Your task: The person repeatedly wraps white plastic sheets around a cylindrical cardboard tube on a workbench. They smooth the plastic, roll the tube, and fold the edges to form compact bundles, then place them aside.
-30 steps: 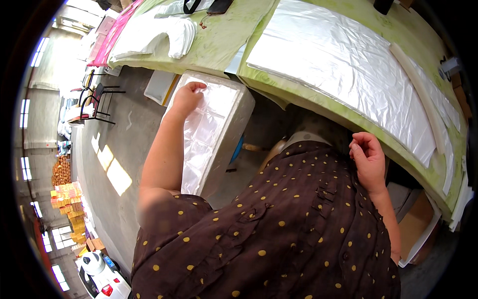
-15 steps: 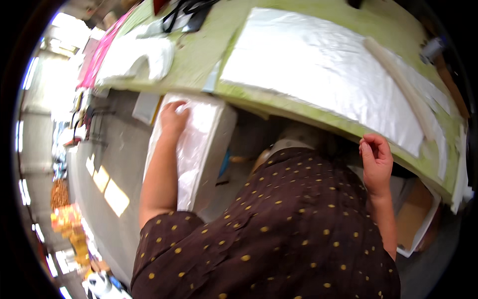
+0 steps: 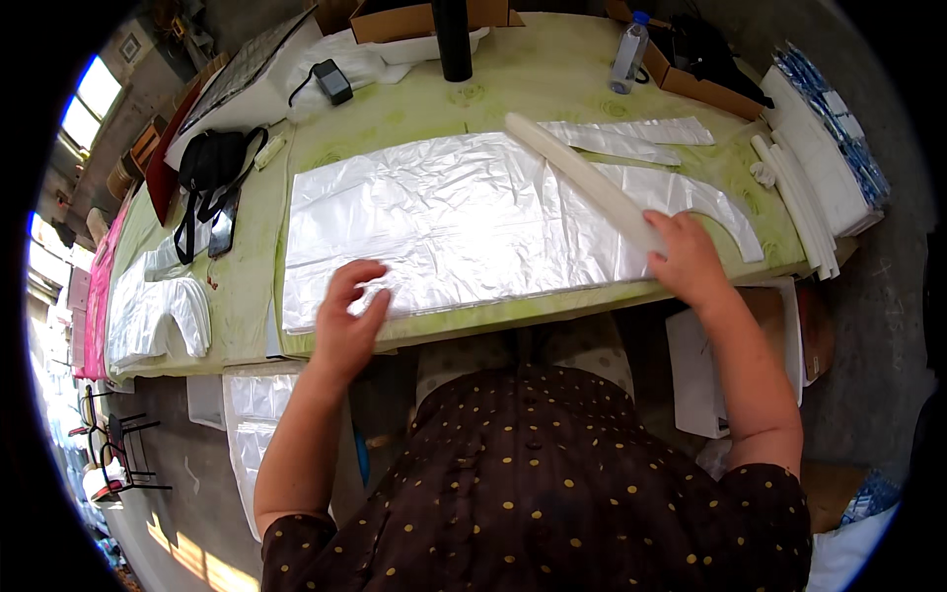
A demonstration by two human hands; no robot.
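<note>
A stack of shiny, translucent plastic bags [image 3: 424, 217] lies flat across the table in front of me, with handle-like strips at its right end. Over its right part a long pale tube [image 3: 582, 178] rests at a slant. My right hand [image 3: 686, 259] has its fingers and thumb around the tube's near end. My left hand [image 3: 347, 321] is above the stack's near left edge, fingers curved and apart, holding nothing. Whether its fingertips touch the plastic I cannot tell.
A smaller pile of plastic bags [image 3: 163, 306] lies at the left. Behind it are a black bag [image 3: 212, 163] and a phone [image 3: 223, 229]. A water bottle [image 3: 628, 57] and dark cylinder [image 3: 452, 39] stand at the back. White rolls [image 3: 794, 202] lie at the right edge.
My view has swung from the left over to the table. My left hand has left the plastic-covered box below and come over the stack. My right hand has reached the tube.
</note>
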